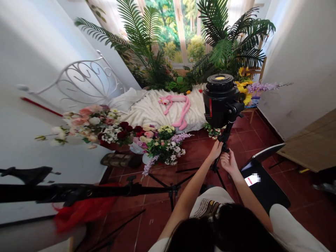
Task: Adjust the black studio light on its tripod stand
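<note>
A black studio light [219, 103] with a round, yellow-centred top sits on a black light stand [224, 137] right of the middle. My left hand [215, 150] is closed around the upper pole, just below the lamp. Slightly lower and to the right, my right hand [229, 161] has its fingers curled at a small black knob [226, 149] on the stand. My fingers partly cover the knob. The stand's legs spread on the floor below my hands.
A bed [147, 108] with a pink plush toy [181, 101] lies ahead, flower bouquets [162, 143] in front. Another black stand [105, 192] crosses the lower left. At right, a phone [251, 180] rests on a black chair [271, 192]. Palm plants [143, 42] flank the window.
</note>
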A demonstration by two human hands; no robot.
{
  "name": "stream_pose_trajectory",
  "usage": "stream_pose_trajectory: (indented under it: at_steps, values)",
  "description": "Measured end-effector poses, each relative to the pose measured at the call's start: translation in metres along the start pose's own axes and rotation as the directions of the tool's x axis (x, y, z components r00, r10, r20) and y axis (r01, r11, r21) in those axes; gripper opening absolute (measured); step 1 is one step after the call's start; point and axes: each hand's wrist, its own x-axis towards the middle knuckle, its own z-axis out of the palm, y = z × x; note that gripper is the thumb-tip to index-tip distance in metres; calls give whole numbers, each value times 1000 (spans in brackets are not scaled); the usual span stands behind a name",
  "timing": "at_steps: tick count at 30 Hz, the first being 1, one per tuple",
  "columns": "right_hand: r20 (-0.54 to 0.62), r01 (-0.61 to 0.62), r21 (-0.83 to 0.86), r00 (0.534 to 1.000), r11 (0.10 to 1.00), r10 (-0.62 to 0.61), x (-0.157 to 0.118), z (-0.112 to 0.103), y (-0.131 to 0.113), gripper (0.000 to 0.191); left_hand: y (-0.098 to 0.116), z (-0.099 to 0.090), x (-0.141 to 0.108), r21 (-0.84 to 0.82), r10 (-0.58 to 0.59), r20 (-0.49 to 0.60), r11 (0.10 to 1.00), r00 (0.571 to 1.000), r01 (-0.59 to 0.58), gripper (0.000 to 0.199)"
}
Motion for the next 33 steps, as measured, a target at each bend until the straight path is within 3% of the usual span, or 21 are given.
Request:
stream_pose_trajectory:
  at_steps: [6, 9, 11, 13, 15, 17, 20, 22, 24, 26, 30, 33]
  values:
    - [-66, 119, -36, 990, 992, -122, 14, 3, 5, 51, -3, 2, 1, -2, -41, -29, 999, 999, 41, 37]
    - [-131, 204, -328, 957, 922, -258, 17, 2, 2, 53, -3, 1, 1, 14, -24, -20, 1000, 1000, 24, 37]
    - [-107, 280, -639, 890, 716, -443, 13, 2, -5, 51, -3, 1, 0, 17, -7, -11, 1000, 1000, 7, 38]
    - [36, 286, -892, 818, 351, -574, 3, 5, -16, 46, -4, 1, 0, 17, 0, 0, 1000, 1000, 0, 39]
    - [201, 241, -971, 805, -2, -559, -8, 12, -29, 40, -6, 1, -1, 16, 2, 4, 1000, 1000, -2, 40]
    - [311, 253, -950, 792, -181, -526, -15, 24, -39, 38, -8, 1, -1, 8, 9, 1, 1000, 1000, -9, 42]
    - [432, 370, -899, 665, -234, -608, -12, 46, -45, 44, -13, 3, 2, -12, 17, -12, 1000, 1000, -17, 44]
    - [468, 426, -874, 607, -235, -642, 0, 61, -40, 63, -16, 4, 5, -41, 25, -11, 999, 1000, -26, 46]
    - [469, 447, -870, 612, -210, -637, 16, 72, -30, 77, -19, 6, 7, -102, 41, 11, 994, 999, -39, 49]
    - [429, 433, -885, 616, -171, -660, 33, 79, -18, 78, -21, 7, 8, -159, 32, 24, 987, 999, -28, 53]
    - [343, 388, -911, 525, -140, -779, 55, 81, -4, 58, -20, 5, 5, -170, -24, -14, 985, 1000, 22, 51]
    - [374, 413, -897, 523, -156, -766, 60, 80, -10, 46, -12, 4, 2, -160, -20, 0, 987, 1000, 20, 44]
